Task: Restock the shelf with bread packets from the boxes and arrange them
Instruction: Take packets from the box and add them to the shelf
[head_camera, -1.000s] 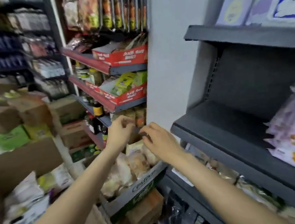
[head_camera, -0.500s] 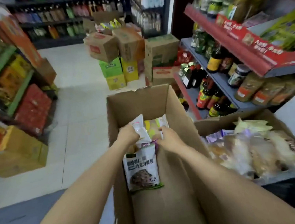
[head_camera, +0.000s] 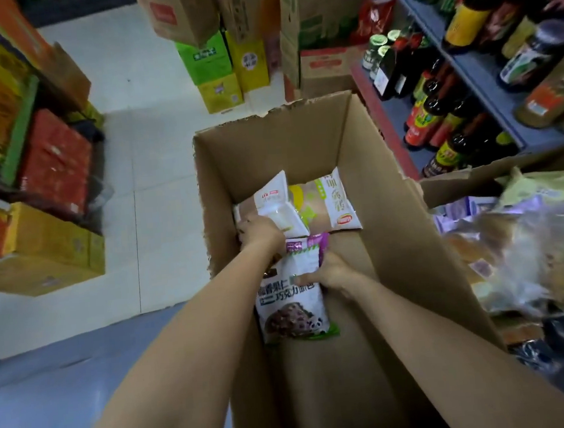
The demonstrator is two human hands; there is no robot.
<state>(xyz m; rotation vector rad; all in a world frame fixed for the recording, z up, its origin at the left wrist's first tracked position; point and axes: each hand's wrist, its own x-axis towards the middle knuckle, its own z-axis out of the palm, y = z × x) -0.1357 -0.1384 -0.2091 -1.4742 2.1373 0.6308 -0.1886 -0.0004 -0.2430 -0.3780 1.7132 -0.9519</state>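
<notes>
cardboard box (head_camera: 353, 146) | right hand (head_camera: 333, 272) grips chocolate bread packet (head_camera: 290, 302) | left hand (head_camera: 260, 231) grips white packet (head_camera: 272, 201)

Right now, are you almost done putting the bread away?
Not yet. Done: nothing shelved shows in this view. In hand: the left hand grips a white packet, the right hand holds the panda packet, both inside the cardboard box. Left: the yellow-green packet and the loose bread beside it.
</notes>
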